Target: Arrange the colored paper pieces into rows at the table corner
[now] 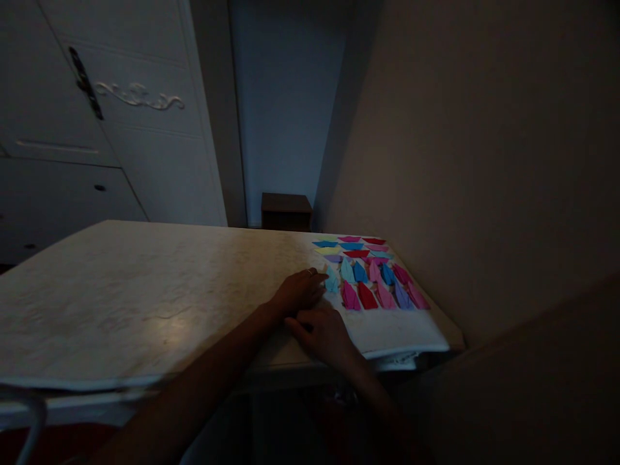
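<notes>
Folded paper boats in several colours lie in rows on a white sheet (pixel 397 332) at the table's right end. My left hand (pixel 300 289), with a ring on one finger, reaches to the left side of this group. Its outstretched fingertips touch the edge of a light blue paper boat (pixel 332 280). Closer to me, my right hand (pixel 323 330) rests near the table's front edge, just below the left wrist. Its fingers are loosely bent with the thumb apart, and nothing shows in them. A magenta paper boat (pixel 349 296) lies nearest to it.
The pale table (pixel 121 290) stretches to the left. A wall (pixel 475 174) runs along its right side. Behind stand a white cabinet (pixel 140 142) with a dark handle and a small brown box-shaped stand (pixel 285 203). The room is dim.
</notes>
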`<state>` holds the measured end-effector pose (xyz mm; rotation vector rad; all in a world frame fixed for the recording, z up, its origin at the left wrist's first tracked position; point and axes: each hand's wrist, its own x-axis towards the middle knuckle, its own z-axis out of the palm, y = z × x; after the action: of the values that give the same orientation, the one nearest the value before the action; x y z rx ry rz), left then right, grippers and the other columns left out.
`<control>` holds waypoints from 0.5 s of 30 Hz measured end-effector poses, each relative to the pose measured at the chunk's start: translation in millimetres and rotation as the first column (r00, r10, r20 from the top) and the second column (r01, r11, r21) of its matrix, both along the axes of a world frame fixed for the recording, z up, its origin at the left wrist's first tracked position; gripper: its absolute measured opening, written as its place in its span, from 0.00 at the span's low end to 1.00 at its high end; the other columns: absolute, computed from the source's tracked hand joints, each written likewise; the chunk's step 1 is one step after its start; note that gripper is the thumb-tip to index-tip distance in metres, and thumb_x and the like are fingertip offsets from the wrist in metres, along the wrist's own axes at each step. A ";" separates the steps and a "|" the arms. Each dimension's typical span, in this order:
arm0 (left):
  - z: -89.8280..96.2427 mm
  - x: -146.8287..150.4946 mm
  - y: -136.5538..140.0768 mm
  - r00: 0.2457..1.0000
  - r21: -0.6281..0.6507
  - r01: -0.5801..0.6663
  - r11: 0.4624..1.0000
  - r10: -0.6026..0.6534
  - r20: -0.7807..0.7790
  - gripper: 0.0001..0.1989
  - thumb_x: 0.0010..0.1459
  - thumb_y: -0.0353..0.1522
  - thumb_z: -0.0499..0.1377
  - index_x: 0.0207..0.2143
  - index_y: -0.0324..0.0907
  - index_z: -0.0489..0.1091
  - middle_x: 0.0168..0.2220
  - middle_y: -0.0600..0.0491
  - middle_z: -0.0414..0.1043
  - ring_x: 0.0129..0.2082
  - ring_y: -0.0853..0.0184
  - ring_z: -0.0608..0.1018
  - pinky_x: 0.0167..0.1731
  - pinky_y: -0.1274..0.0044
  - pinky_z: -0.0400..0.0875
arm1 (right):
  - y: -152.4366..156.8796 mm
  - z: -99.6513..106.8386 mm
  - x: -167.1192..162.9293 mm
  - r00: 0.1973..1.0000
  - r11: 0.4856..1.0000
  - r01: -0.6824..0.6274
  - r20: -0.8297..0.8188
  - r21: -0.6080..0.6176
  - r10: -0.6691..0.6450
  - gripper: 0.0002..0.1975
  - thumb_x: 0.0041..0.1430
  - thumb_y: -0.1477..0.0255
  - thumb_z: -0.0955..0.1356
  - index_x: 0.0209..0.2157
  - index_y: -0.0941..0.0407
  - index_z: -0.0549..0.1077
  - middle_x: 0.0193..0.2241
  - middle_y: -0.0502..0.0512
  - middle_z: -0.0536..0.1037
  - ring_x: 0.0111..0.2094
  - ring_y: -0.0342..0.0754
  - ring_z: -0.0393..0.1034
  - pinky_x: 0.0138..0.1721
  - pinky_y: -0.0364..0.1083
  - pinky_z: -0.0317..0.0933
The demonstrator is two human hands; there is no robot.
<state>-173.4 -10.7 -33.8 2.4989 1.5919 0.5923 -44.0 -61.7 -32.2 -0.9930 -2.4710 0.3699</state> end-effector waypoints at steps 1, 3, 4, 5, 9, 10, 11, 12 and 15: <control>-0.8 -1.5 -0.9 0.999 0.000 -0.014 1.000 0.014 0.042 0.19 0.62 0.33 0.54 0.55 0.44 0.66 0.46 0.48 0.72 0.43 0.62 0.76 0.42 0.72 0.71 | 0.3 1.3 0.5 1.000 1.000 -0.002 -0.013 -0.026 0.002 0.22 0.65 0.63 0.64 0.18 0.57 0.69 0.16 0.47 0.68 0.21 0.40 0.58 0.25 0.43 0.43; -2.6 -7.0 -3.8 0.988 0.003 -0.060 0.998 0.059 0.143 0.19 0.61 0.32 0.54 0.55 0.43 0.65 0.43 0.49 0.73 0.39 0.65 0.77 0.40 0.74 0.71 | 1.2 2.9 2.0 0.999 0.996 -0.005 -0.047 -0.085 0.001 0.23 0.65 0.63 0.63 0.17 0.57 0.67 0.15 0.45 0.65 0.20 0.39 0.57 0.24 0.42 0.43; -3.2 -11.1 -6.2 0.979 0.012 -0.087 0.996 0.083 0.188 0.18 0.60 0.31 0.53 0.53 0.43 0.66 0.41 0.50 0.73 0.36 0.66 0.76 0.39 0.75 0.71 | 1.6 2.9 2.9 0.998 0.994 -0.005 -0.067 -0.112 -0.002 0.23 0.65 0.64 0.63 0.17 0.57 0.66 0.14 0.45 0.63 0.19 0.39 0.56 0.23 0.42 0.43; -3.3 -16.1 -9.4 0.969 0.023 -0.113 0.993 0.105 0.224 0.16 0.60 0.30 0.53 0.50 0.42 0.68 0.39 0.51 0.74 0.35 0.67 0.76 0.38 0.75 0.70 | 2.0 2.5 3.8 0.996 0.991 -0.006 -0.090 -0.133 -0.006 0.24 0.65 0.64 0.63 0.16 0.57 0.65 0.14 0.45 0.61 0.19 0.39 0.55 0.23 0.41 0.43; 1.4 -44.8 -29.7 0.948 0.020 -0.199 0.980 0.187 0.258 0.03 0.55 0.30 0.54 0.31 0.42 0.68 0.28 0.54 0.71 0.27 0.68 0.72 0.30 0.76 0.65 | 3.1 -1.8 7.5 0.977 0.979 -0.050 -0.212 -0.196 0.007 0.25 0.65 0.61 0.62 0.15 0.56 0.58 0.14 0.44 0.56 0.19 0.39 0.53 0.22 0.41 0.43; 3.4 -53.7 -36.2 0.942 0.011 -0.224 0.974 0.214 0.259 0.03 0.54 0.31 0.55 0.27 0.42 0.65 0.24 0.56 0.68 0.25 0.68 0.70 0.27 0.77 0.63 | 3.2 -2.7 8.3 0.970 0.974 -0.063 -0.242 -0.219 0.008 0.25 0.65 0.60 0.61 0.16 0.56 0.57 0.15 0.44 0.56 0.19 0.39 0.53 0.22 0.41 0.43; 5.5 -62.9 -42.9 0.934 0.008 -0.249 0.968 0.238 0.267 0.05 0.53 0.32 0.54 0.25 0.42 0.63 0.22 0.57 0.66 0.23 0.69 0.68 0.26 0.77 0.61 | 3.2 -3.3 9.1 0.964 0.967 -0.073 -0.267 -0.244 0.005 0.26 0.64 0.59 0.61 0.16 0.56 0.56 0.15 0.44 0.55 0.19 0.39 0.52 0.22 0.41 0.43; 7.3 -72.3 -49.7 0.924 0.009 -0.271 0.963 0.257 0.282 0.08 0.53 0.33 0.54 0.22 0.43 0.60 0.20 0.58 0.63 0.22 0.70 0.66 0.25 0.78 0.59 | 3.2 -3.6 9.7 0.958 0.961 -0.079 -0.287 -0.266 -0.001 0.26 0.64 0.57 0.61 0.16 0.56 0.56 0.15 0.44 0.54 0.19 0.39 0.52 0.22 0.41 0.42; 10.7 -100.6 -69.5 0.886 0.001 -0.323 0.946 0.302 0.351 0.13 0.52 0.35 0.53 0.18 0.43 0.55 0.17 0.60 0.57 0.20 0.72 0.61 0.23 0.79 0.55 | 3.2 -3.0 10.6 0.949 0.947 -0.088 -0.316 -0.308 -0.014 0.27 0.63 0.54 0.61 0.16 0.55 0.55 0.15 0.44 0.53 0.19 0.39 0.50 0.21 0.41 0.41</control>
<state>-274.0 -80.2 -23.1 2.0278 1.8596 1.0683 -33.4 -58.5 -35.2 -0.9245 -2.1808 0.8925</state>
